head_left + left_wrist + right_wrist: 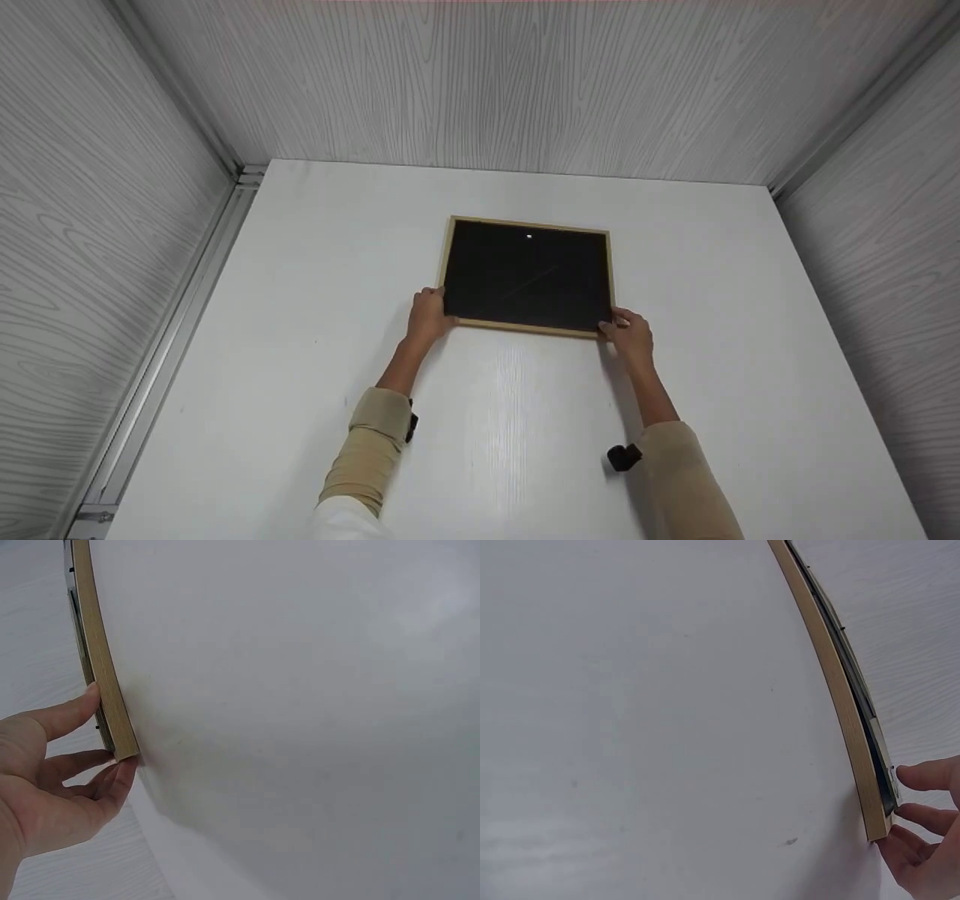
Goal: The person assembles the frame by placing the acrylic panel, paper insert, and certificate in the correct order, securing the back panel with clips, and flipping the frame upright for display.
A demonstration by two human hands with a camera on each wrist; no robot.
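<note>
A rectangular picture frame (525,281) with a thin light-wood border and a black panel is at the middle of the white table in the head view. My left hand (428,315) grips its near left corner. In the left wrist view, the thumb lies along the wooden edge (105,652) and the other fingers are bent at the corner. The near right corner is held by my right hand (631,339), its thumb over the border. Small dark tabs show along the frame's side (840,682) in the right wrist view.
The white tabletop (510,435) stretches around the frame. Grey wood-grain panels (487,90) stand behind it and at both sides. A metal rail (172,330) runs along the left edge. Small black devices (624,457) are strapped to both sleeved forearms.
</note>
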